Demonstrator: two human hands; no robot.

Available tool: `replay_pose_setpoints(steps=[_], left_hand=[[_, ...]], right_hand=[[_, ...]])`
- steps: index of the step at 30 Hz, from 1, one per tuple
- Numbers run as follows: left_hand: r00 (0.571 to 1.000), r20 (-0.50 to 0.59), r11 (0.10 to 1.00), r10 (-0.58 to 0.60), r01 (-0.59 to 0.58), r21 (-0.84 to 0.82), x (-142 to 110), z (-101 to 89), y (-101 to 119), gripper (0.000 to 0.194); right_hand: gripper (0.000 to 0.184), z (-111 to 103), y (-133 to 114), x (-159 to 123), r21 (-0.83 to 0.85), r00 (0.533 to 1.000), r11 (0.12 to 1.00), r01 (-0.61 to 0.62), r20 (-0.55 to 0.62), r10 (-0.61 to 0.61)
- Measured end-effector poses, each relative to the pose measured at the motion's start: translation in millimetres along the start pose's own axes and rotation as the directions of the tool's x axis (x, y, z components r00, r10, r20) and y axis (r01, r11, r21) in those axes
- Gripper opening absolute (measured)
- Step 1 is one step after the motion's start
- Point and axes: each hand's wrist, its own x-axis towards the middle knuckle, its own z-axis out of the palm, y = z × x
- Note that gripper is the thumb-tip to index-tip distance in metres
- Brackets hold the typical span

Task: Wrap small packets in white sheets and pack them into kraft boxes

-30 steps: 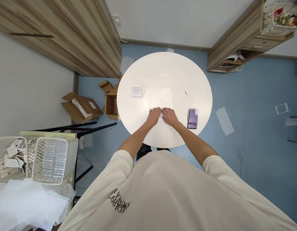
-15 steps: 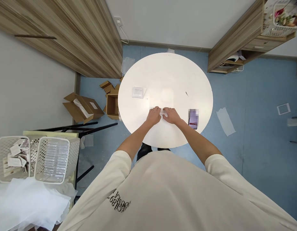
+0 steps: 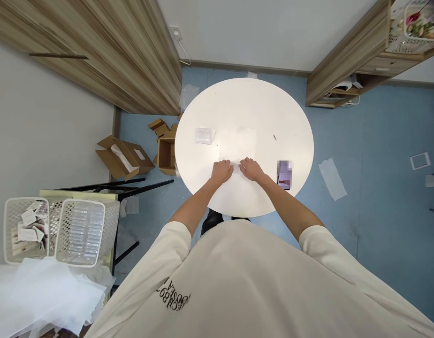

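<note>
A thin, translucent white sheet (image 3: 247,138) lies on the round white table in front of me, hard to tell from the tabletop. At its near side a small whitish, see-through piece (image 3: 235,166) shows between my hands, its exact kind unclear. My left hand (image 3: 222,172) grips the sheet's near edge on the left, fingers curled over it. Across a narrow gap, my right hand (image 3: 251,169) pinches the same edge with bent fingers. Farther left on the table rests a flat, whitish wrapped packet (image 3: 203,135).
A phone (image 3: 284,175) lies on the table (image 3: 252,98) at right, and a small dark mark sits beyond it. Left are open cardboard boxes (image 3: 127,157), a basket of clear plastic cases (image 3: 83,234) and stacked white sheets (image 3: 55,291). Wooden cabinets stand behind on both sides.
My hands have moved slightly apart, the left one shifting left. More of the sheet now shows flat beyond them. The whole view has shifted slightly.
</note>
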Motion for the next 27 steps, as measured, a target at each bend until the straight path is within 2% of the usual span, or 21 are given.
replay_pose_setpoints(steps=[3,8,14,15,17,19,21,27], left_hand=[[0.998,-0.036,0.998,-0.052,0.053,0.024,-0.5,2.9,-1.4,0.037],[0.992,-0.055,0.993,-0.111,0.113,0.039,1.1,3.0,-0.4,0.034],[0.977,-0.095,0.979,-0.192,0.197,0.054,-0.2,-2.2,1.8,0.033],[0.978,-0.120,0.982,-0.171,0.179,0.060,-1.5,-2.9,2.8,0.038],[0.987,-0.150,0.994,-0.057,0.071,0.086,-5.1,-2.5,5.2,0.050],[0.987,-0.125,0.990,0.098,-0.085,0.108,-9.6,0.9,7.7,0.056],[0.978,-0.077,0.976,0.195,-0.187,0.109,-13.9,7.1,9.6,0.058],[0.969,-0.066,0.965,0.238,-0.229,0.129,-16.8,20.7,11.4,0.064]], right_hand=[[0.037,4.3,-0.5,5.5,0.035,0.999,0.999,-0.031,-0.035,0.032],[0.036,11.4,-2.8,11.9,0.098,0.991,0.992,-0.085,-0.096,0.094],[0.039,15.7,-2.4,8.8,0.073,0.982,0.992,-0.104,-0.151,0.114],[0.040,15.6,-1.7,7.3,0.072,0.981,0.992,-0.107,-0.154,0.117],[0.041,15.4,0.4,3.4,0.080,0.980,0.990,-0.114,-0.155,0.126],[0.042,15.8,3.8,-1.8,0.098,0.976,0.986,-0.133,-0.161,0.147],[0.042,17.1,8.5,-8.5,0.122,0.966,0.978,-0.169,-0.175,0.189],[0.046,19.8,22.4,-29.8,0.232,0.911,0.925,-0.301,-0.216,0.350]])
